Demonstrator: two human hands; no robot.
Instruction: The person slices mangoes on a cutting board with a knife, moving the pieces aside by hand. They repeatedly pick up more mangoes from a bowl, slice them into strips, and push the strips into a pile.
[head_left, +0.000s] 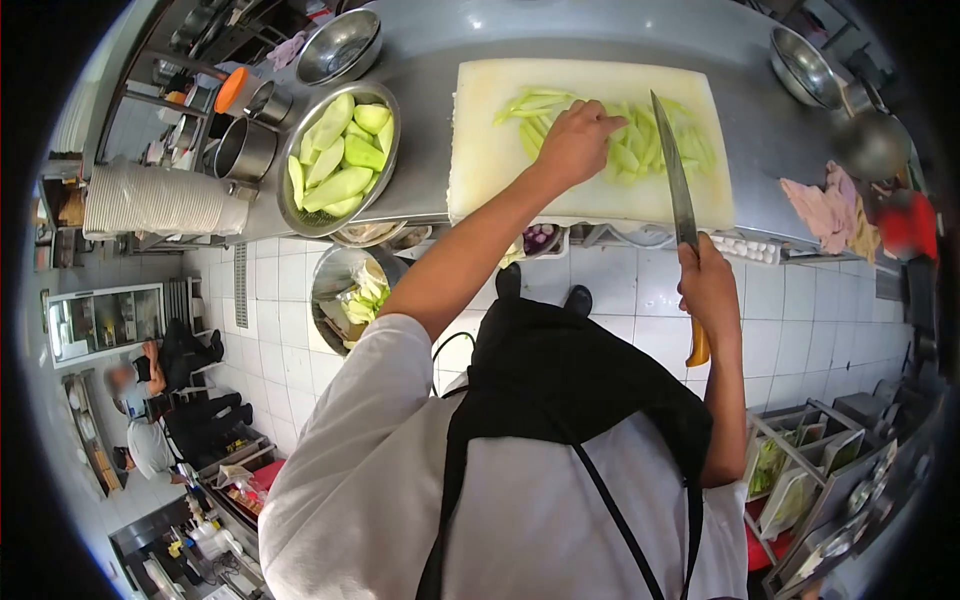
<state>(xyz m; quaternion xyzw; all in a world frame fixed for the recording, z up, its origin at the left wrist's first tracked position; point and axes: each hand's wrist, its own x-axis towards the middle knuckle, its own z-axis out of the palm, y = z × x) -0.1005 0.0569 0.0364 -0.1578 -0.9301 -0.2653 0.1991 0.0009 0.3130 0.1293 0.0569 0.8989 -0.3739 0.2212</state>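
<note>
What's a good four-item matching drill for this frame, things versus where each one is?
Things:
1. knife
2. left hand
3. steel bowl
4. pink cloth

Places:
A. on the counter, right of the cutting board
B. gripped in the right hand, blade over the board
C. holding down green strips on the board
D. left of the board, filled with peeled green halves

Pairs: 1-B, 2-C, 3-D, 4-A
</note>
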